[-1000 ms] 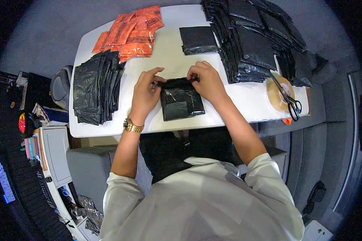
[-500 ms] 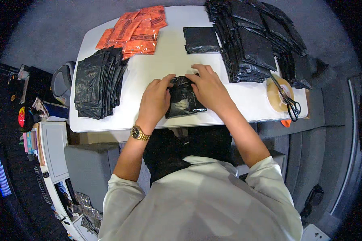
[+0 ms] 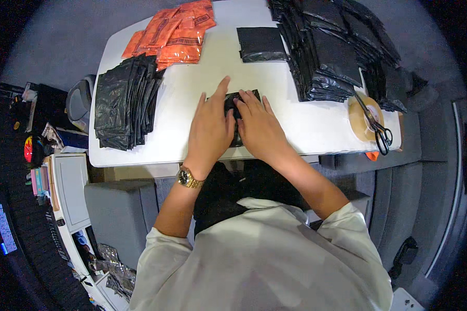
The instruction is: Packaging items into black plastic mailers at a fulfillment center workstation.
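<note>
head view: at frame centre, black packet (image 3: 236, 138) was partly covered by left hand (image 3: 213, 124) and right hand (image 3: 261, 124), both loosely open, nothing seen gripped; judged nearly finished. done-looking black pile (image 3: 329, 59) was noted upper right; orange packets (image 3: 177, 35), upper left, judged left undone.

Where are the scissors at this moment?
In the head view, the scissors lie across the tape roll at the right end of the table, on the near side of the right-hand black stack.
</note>
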### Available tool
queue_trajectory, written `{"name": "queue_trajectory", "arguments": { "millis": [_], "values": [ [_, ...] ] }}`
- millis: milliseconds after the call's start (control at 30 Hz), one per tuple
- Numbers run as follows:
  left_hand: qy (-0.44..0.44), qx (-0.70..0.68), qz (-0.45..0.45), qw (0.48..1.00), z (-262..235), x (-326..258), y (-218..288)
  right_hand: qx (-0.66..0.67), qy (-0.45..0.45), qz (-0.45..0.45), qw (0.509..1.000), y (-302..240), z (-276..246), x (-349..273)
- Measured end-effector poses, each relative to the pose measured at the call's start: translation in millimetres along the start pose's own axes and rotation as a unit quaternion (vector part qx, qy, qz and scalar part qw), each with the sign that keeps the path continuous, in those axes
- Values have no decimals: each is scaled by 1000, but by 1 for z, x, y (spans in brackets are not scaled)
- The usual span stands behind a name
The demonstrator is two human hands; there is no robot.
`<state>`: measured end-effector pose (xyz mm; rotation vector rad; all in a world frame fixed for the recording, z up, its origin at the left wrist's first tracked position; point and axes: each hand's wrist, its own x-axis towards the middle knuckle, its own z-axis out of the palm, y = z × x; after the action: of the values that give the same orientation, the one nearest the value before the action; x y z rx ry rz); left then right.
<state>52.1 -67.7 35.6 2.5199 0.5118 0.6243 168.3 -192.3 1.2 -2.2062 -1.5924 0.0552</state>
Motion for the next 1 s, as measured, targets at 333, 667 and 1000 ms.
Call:
{"name": "queue_trajectory", "arguments": {
  "millis": [333,667,1000],
  "values": [
    [-72,122,-20,990,27,-26,-8,-35,-5,19,999,1,2,-9],
    [-107,101,-43,988,19,-26,-10,-33,-34,23,999,4,-1,-10],
    [24,-92,-72,993,6,-29,-15,2,2,7,1000,6,2,-14]
  ]
}}
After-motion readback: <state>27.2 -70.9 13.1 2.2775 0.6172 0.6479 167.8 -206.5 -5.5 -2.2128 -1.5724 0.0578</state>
